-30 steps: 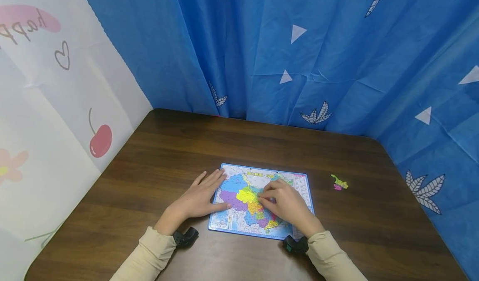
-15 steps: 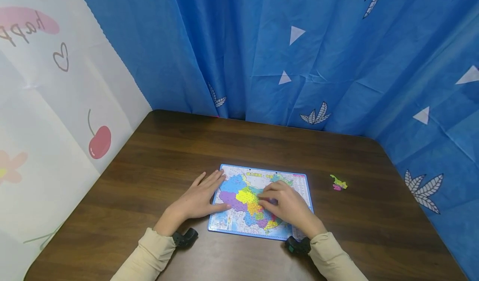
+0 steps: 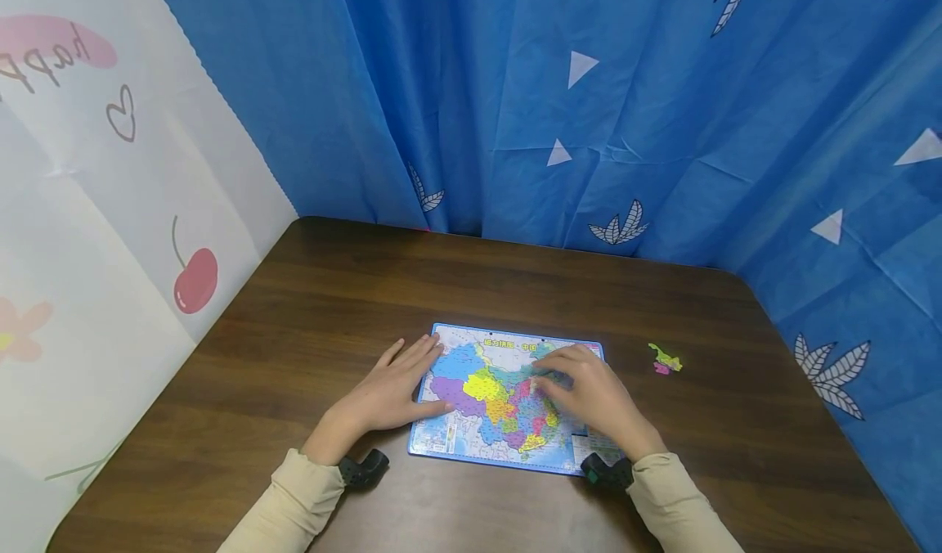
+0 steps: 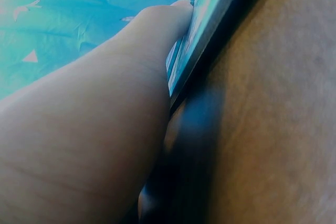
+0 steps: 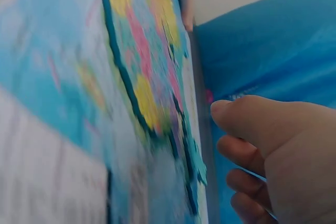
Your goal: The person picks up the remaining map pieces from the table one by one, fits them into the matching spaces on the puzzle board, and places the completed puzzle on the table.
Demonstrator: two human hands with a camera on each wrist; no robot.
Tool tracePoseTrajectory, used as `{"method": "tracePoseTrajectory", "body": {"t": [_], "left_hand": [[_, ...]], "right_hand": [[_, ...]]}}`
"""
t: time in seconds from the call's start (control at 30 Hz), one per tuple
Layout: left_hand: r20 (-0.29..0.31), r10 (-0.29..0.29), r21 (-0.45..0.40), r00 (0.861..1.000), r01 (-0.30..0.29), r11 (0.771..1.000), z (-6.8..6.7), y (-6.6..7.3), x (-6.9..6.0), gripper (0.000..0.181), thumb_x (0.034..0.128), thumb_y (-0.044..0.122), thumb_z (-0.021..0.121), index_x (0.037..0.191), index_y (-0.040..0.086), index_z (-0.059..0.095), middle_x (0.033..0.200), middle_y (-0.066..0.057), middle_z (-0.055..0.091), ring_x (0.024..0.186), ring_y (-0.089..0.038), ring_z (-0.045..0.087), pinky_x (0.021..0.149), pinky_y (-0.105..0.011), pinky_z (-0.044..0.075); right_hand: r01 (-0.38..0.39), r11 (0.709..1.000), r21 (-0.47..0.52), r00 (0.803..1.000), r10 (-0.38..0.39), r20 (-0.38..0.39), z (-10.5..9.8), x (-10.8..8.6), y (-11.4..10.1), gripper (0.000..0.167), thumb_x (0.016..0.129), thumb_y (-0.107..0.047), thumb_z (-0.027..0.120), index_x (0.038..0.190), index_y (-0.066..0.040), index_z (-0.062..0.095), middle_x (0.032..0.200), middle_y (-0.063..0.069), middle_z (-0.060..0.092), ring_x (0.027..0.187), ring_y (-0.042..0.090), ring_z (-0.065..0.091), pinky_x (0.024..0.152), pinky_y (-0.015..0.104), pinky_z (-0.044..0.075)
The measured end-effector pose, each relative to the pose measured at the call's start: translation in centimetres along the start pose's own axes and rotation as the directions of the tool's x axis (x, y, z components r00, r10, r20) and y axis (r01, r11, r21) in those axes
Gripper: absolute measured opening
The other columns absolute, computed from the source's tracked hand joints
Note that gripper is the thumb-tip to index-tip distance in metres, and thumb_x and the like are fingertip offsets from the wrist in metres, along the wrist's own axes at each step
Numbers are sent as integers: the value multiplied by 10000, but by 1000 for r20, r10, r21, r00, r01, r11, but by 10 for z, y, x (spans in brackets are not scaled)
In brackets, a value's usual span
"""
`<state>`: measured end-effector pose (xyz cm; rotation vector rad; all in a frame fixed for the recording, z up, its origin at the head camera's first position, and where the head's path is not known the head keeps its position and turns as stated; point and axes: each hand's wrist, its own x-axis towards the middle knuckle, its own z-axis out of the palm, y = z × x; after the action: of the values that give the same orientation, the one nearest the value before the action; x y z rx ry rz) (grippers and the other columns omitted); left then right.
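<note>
A blue-edged map puzzle board lies on the table, its coloured map pieces set together in the middle. My left hand rests flat on the board's left side with fingers spread; in the left wrist view its thumb lies over the board's edge. Above the map's upper right part is my right hand, fingers loosely bent and thumb apart from them. The right wrist view shows this hand away from the board's surface with no piece seen in it. It hides part of the map's right side.
To the right of the board, a yellow-green puzzle piece and a pink piece lie close together on the brown wooden table. A blue curtain hangs behind the table, and a white printed one on the left.
My right hand has lifted from the map's middle and moved right, its thumb and fingers parting. A pink map piece now shows where the fingertips were. The left hand stays put.
</note>
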<state>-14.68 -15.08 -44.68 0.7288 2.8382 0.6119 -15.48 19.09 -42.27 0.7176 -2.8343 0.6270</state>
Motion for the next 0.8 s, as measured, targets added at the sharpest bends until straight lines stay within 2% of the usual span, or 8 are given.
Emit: {"method": "tracePoseTrajectory", "body": {"t": [0.1,0.23,0.33,0.53,0.8], "left_hand": [[-3,3,-3,1000,-3,1000,0,1,0,969,903,702,604,1627,123,322,1723,-63,196,1604,-259,151,1290,-557,43],[3,-4,-2,1000,4,1000,-1,1,-1,974,901,702,608,1633,134,308,1727,-49,182,1606,-246,139,1293,-542,37],[4,-7,2,1000,7,1000,-1,1,-1,976,900,705,609,1635,142,302,1728,-41,175,1607,-237,135,1295,-532,36],[0,-4,2,1000,4,1000,0,0,-1,980,902,716,597,1635,137,302,1728,-45,176,1607,-236,130,1295,-536,33],[0,-2,4,1000,2,1000,0,1,-1,984,905,725,585,1634,128,300,1728,-47,172,1606,-235,131,1295,-534,42]], "right_hand": [[10,1000,-3,1000,-10,-22,-5,-1,7,294,870,-275,852,1148,-193,802,1140,-13,767,1140,241,671,958,522,575],[10,1000,-19,998,-11,-58,-12,-3,17,301,876,-236,845,1159,-151,794,1123,24,776,1093,243,669,903,495,594],[-20,1000,-24,997,18,-78,-16,-6,23,298,880,-224,840,1159,-134,789,1118,50,772,1082,254,665,890,495,600],[-83,997,-4,991,82,-109,-24,-11,38,301,879,-195,837,1161,-106,780,1151,101,757,1131,322,650,929,574,571],[-173,985,-13,978,170,-119,-34,-20,58,354,914,-170,793,1249,-77,727,1261,168,713,1215,392,584,984,651,508]]}}
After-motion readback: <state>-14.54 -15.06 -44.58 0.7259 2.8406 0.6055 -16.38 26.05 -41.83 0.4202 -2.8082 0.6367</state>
